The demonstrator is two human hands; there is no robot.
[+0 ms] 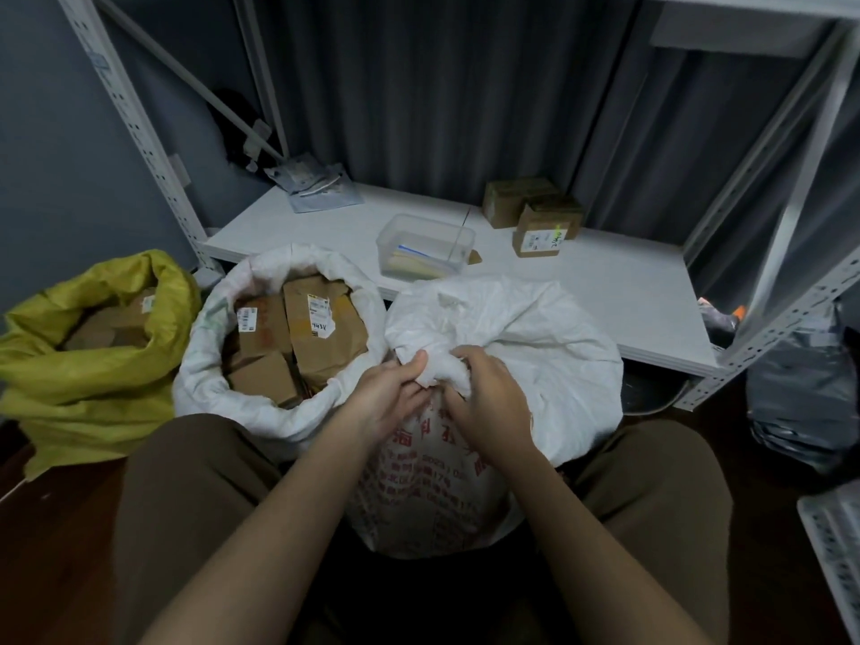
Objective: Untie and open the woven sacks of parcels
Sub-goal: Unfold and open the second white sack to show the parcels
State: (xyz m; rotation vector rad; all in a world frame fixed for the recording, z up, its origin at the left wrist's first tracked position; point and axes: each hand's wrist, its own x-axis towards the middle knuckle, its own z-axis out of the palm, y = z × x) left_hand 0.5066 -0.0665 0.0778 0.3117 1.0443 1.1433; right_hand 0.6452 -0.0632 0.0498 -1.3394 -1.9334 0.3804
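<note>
Head view: a closed white woven sack (512, 346) with red print is seen standing between the person's knees, its bunched neck held at the top. The gathered fabric is pinched by the left hand (391, 398), thumb on top and fingers curled beneath, and gripped from the other side by the right hand (488, 402), fingers curled into the folds. Just beside it on the left an open white sack (209, 379) of brown parcels (321, 332) is seen, then an open yellow sack (93, 379). A white shelf (605, 281) behind carries a clear plastic box (423, 244) and two cartons (535, 216).
</note>
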